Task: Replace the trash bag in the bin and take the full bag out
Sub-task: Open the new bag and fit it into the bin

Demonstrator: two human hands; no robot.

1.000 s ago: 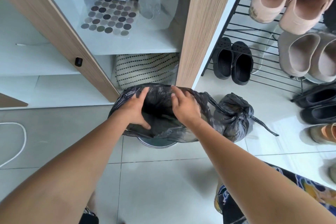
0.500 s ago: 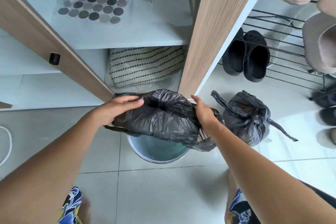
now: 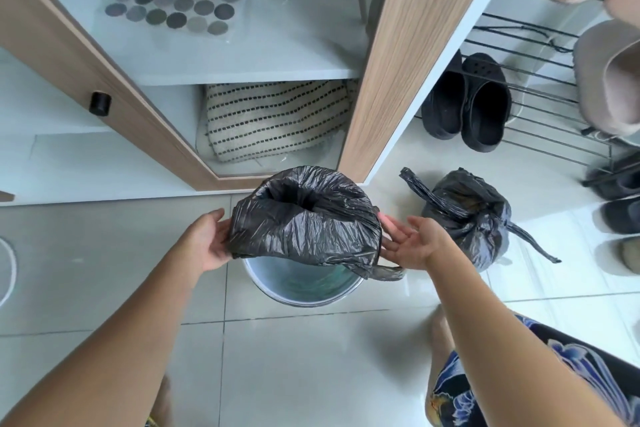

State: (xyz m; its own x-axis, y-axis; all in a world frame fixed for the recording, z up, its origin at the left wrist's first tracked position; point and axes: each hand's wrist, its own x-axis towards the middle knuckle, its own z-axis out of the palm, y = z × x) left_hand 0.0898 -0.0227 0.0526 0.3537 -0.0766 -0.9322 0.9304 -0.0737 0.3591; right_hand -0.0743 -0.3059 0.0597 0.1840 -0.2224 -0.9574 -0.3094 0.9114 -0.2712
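A new black trash bag (image 3: 308, 222) lies crumpled over the far half of the round grey bin (image 3: 304, 291), whose near inside shows bare. My left hand (image 3: 209, 241) holds the bag's left edge, fingertips tucked under the plastic. At the bag's right edge, my right hand (image 3: 410, 243) has its palm up and fingers spread, fingertips just touching the plastic. One bag handle (image 3: 388, 274) droops over the bin's right rim. The full black bag (image 3: 474, 218), tied shut, sits on the floor to the right of the bin.
A wood-framed glass cabinet door (image 3: 391, 55) stands right behind the bin, with a striped cushion (image 3: 277, 118) on the lower shelf. A wire shoe rack (image 3: 540, 104) with black clogs (image 3: 467, 104) and more shoes fills the right. A white cable (image 3: 8, 270) lies at the far left.
The bag has been spread wider and pulled over the bin's far rim. My hands have moved from the top to its two sides, and the right hand has opened.
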